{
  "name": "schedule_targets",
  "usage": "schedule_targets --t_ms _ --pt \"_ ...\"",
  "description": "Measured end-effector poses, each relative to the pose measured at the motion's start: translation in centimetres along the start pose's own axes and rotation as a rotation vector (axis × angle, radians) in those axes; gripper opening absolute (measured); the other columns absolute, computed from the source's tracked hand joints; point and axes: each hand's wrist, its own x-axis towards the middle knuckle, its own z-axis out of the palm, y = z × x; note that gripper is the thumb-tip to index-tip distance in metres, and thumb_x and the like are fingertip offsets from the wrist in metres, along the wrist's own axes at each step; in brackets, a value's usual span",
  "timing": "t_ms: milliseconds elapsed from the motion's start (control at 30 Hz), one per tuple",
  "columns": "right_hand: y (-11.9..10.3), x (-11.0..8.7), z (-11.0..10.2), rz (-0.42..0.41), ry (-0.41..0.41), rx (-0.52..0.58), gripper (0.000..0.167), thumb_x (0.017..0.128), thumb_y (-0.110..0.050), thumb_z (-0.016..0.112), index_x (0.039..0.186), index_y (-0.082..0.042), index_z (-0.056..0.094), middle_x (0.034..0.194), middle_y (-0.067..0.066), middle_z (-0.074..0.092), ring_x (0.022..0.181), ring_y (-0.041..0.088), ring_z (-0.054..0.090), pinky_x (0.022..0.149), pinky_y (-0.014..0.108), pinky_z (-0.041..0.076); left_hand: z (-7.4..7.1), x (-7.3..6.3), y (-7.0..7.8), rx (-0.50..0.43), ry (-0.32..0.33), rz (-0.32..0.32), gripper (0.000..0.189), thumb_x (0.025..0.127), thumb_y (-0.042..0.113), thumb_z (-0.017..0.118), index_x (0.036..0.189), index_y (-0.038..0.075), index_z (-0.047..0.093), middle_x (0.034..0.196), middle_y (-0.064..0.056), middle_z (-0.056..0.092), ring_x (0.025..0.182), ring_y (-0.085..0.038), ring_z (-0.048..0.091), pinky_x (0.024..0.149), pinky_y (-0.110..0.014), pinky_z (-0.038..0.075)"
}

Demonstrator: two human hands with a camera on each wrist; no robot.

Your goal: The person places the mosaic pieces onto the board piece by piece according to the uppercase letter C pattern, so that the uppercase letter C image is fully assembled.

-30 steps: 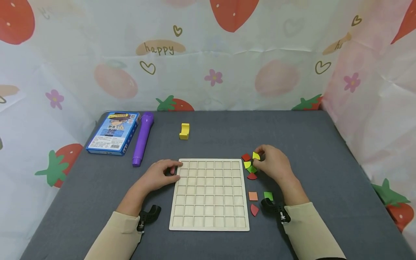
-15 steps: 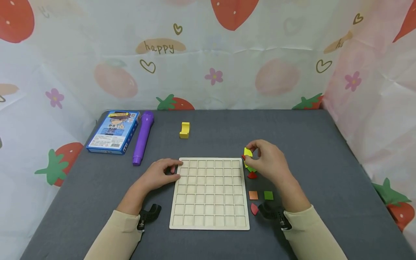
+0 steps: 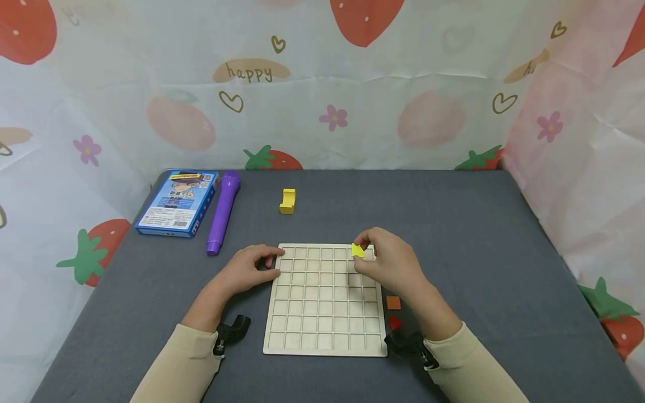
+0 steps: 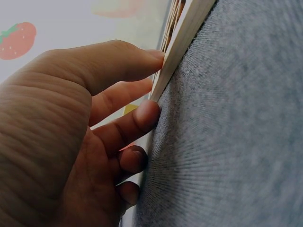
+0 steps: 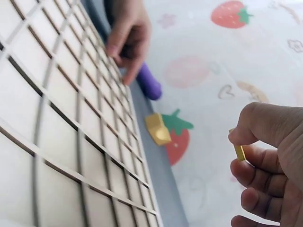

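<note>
Pinching a small yellow piece (image 3: 358, 251) between thumb and fingertips, a person's right hand (image 3: 390, 261) hovers over the far right corner of a pale gridded board (image 3: 322, 309). Half a second ago that hand was just beyond the board's right edge, at a little cluster of coloured pieces; it has since moved left with the yellow one, and the hand and forearm now cover the cluster's spot and the green square nearer the person. The left hand (image 3: 247, 267) has stayed put, thumb and index finger spread apart and touching the board's left edge near the far corner.

From the head, the yellow piece shows its flat face, part of its outline covered by the fingers. From the right wrist it appears almost edge-on, a thin sliver whose long axis slants from upper left to lower right, well clear of the board.

The board lies flat on the grey worktop (image 3: 478, 235). Just beside its right edge are an orange square (image 3: 393, 303) and, nearer the person, a red piece (image 3: 395, 322). Farther back are a scooped yellow block (image 3: 288, 201), a purple microphone-shaped rod (image 3: 223, 212) pointing away from the person, and a blue box (image 3: 176, 204).
</note>
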Motion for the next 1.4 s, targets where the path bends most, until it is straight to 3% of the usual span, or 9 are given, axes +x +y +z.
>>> schedule_targets --t_ms 267,667,967,1233,1400 --pt "-0.2 0.6 2.8 0.030 -0.060 0.015 0.023 0.084 -0.019 0.074 0.107 -0.015 0.073 0.098 -0.006 0.062 0.057 0.014 0.047 0.056 0.032 0.041 0.2 0.0 -0.2 0.007 -0.002 0.006 0.041 0.090 0.019 0.080 0.128 0.010 0.071 0.087 0.002 0.054 0.079 -0.017 0.047 0.073 -0.036 0.036" --pt "1.6 1.5 5.9 0.090 -0.154 -0.012 0.017 0.086 -0.020 0.079 0.101 -0.014 0.073 0.083 -0.005 0.055 0.068 0.013 0.051 0.062 0.031 0.044 0.5 0.1 -0.2 0.011 -0.002 0.001 0.041 0.090 0.021 0.080 0.128 0.011 0.071 0.087 0.003 0.054 0.081 -0.017 0.047 0.074 -0.037 0.036" --pt "1.8 1.5 6.1 0.067 -0.130 0.031 0.016 0.089 -0.019 0.081 0.104 -0.013 0.079 0.080 -0.006 0.057 0.068 0.013 0.052 0.063 0.032 0.045 0.3 0.1 -0.3 0.013 0.004 0.005 0.041 0.090 0.020 0.080 0.128 0.011 0.071 0.087 0.003 0.054 0.080 -0.017 0.048 0.075 -0.037 0.036" --pt "1.9 1.5 6.0 0.082 -0.092 0.044 0.018 0.088 -0.018 0.082 0.106 -0.015 0.083 0.091 -0.005 0.068 0.082 0.011 0.062 0.068 0.031 0.050 0.2 0.1 -0.3 0.013 0.007 0.000 0.041 0.090 0.021 0.080 0.128 0.011 0.071 0.087 0.003 0.054 0.081 -0.017 0.048 0.075 -0.038 0.036" --pt "1.8 1.5 6.1 0.093 -0.093 0.035 0.020 0.088 -0.022 0.083 0.106 -0.014 0.083 0.088 -0.005 0.066 0.080 0.011 0.060 0.068 0.031 0.050 0.1 0.0 -0.4 0.017 0.009 0.000 0.040 0.090 0.021 0.080 0.128 0.011 0.071 0.087 0.003 0.054 0.080 -0.017 0.048 0.075 -0.038 0.036"
